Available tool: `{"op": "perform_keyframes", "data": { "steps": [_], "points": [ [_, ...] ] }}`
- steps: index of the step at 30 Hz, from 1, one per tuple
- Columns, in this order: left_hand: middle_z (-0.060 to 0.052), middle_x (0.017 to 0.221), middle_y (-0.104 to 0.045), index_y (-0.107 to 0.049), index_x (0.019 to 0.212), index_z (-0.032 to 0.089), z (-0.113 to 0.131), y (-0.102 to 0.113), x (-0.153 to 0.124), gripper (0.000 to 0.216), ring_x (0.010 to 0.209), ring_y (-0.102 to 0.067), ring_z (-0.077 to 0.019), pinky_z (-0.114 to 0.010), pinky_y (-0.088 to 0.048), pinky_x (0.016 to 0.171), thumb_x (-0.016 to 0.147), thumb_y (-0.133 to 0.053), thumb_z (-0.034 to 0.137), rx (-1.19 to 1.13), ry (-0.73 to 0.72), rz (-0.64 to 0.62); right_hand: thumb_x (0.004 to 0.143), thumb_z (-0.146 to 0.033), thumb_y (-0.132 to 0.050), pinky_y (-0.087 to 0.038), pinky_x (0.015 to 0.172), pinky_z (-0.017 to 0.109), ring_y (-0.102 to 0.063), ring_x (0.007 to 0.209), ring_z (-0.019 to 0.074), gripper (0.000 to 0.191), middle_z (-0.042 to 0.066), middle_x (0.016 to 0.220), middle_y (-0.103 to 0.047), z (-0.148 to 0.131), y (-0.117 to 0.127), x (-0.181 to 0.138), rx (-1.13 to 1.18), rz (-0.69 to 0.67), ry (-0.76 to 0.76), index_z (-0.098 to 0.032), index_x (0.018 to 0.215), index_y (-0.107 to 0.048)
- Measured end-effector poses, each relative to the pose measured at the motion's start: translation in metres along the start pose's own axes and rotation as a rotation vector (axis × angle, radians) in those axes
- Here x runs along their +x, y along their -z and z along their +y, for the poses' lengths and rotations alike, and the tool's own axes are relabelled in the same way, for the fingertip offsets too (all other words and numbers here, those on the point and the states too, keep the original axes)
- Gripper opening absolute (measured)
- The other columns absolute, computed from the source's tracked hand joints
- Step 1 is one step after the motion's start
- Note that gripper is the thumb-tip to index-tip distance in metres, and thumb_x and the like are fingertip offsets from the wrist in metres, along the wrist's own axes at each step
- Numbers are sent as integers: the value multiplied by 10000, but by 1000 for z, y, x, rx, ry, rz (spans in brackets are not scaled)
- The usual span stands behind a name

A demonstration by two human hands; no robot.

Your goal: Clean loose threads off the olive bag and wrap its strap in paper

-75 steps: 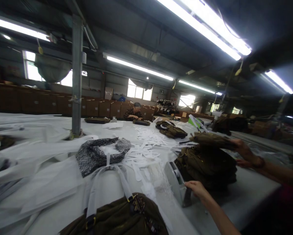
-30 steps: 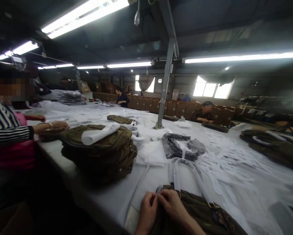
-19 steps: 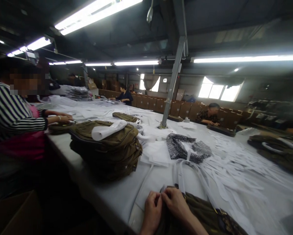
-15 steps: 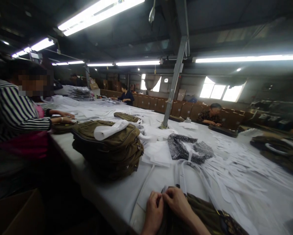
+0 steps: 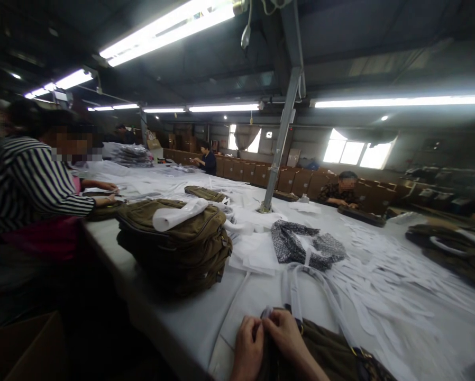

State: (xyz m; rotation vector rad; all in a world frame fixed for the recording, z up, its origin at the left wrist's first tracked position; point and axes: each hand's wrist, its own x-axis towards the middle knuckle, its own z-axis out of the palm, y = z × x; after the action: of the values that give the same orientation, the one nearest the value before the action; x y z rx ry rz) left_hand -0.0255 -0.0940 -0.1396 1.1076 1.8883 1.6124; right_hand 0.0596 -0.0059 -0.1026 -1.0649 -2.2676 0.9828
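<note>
While the long white table (image 5: 190, 323) stretches away toward the far wall, the olive-brown bag (image 5: 332, 352) lies at its near edge, directly under both hands. The left hand (image 5: 248, 346) and right hand (image 5: 287, 338) meet over the bag's near corner, fingers curled tight and pinching a small pale piece, perhaps a tag or a strap end; what it is exactly cannot be told. Good work here, by my judgement, means keeping the pinch close to the fabric and the wrists resting on the bag so the soft canvas does not slide.

The table covering is smooth and matte. A stack of olive bags (image 5: 177, 248) sits near the left edge, bulky, with heavy seams and a white roll of wrapping (image 5: 180, 214) on top. A speckled black-and-white cloth piece (image 5: 297, 243) lies crumpled mid-table, and thin white paper strips (image 5: 380, 280) litter the surface toward the right. A person in a striped sleeve (image 5: 31, 185) works at the left edge.
</note>
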Motion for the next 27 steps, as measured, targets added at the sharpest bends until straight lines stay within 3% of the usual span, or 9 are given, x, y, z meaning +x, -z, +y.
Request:
{"op": "perform_keyframes", "data": {
  "steps": [4, 7, 11, 20, 23, 27],
  "points": [
    [-54, 828, -561, -522, 1017, 158, -1, -2, -1, 281, 748, -553, -180, -304, -441, 740, 825, -421, 338, 22, 31, 81, 705, -281, -499, -269, 471, 214, -390, 492, 105, 253, -37, 466, -403, 6, -5, 2, -4, 12, -21, -124, 513, -548],
    [-76, 874, -584, -591, 906, 165, 0, -2, 1, 250, 832, -560, -188, -301, -431, 778, 832, -381, 278, 27, -48, 7, 720, -330, -504, -273, 474, 213, -387, 497, 106, 289, -37, 471, -400, 8, -5, 2, 11, 7, -9, -131, 515, -546],
    [-78, 870, -592, -600, 851, 163, 3, 3, 3, 248, 866, -563, -187, -295, -422, 813, 831, -368, 246, 27, -46, -64, 741, -331, -514, -284, 488, 210, -382, 520, 105, 277, -41, 501, -414, 8, 1, 1, 45, -36, 80, -139, 544, -552],
    [-35, 831, -563, -554, 819, 171, -5, 13, 9, 252, 867, -530, -169, -272, -406, 822, 853, -397, 366, -117, -24, -254, 668, -198, -565, -191, 459, 205, -281, 504, 73, 234, -80, 483, -274, -5, 22, 6, 41, -171, 202, -147, 468, -455],
    [8, 740, -517, -509, 762, 182, -6, 13, 9, 274, 766, -504, -144, -247, -411, 732, 838, -425, 432, -224, 31, -276, 644, -181, -571, -224, 457, 193, -321, 492, 72, 164, -79, 463, -338, -3, 23, 9, 172, -239, 148, -137, 493, -525],
    [47, 663, -426, -440, 707, 197, -3, 13, 7, 267, 666, -439, -114, -220, -385, 644, 817, -450, 440, -318, 63, -297, 627, -235, -623, -325, 488, 190, -445, 503, 94, 111, -45, 504, -532, -3, 21, 13, 335, -305, 61, -124, 615, -626]
  ]
}}
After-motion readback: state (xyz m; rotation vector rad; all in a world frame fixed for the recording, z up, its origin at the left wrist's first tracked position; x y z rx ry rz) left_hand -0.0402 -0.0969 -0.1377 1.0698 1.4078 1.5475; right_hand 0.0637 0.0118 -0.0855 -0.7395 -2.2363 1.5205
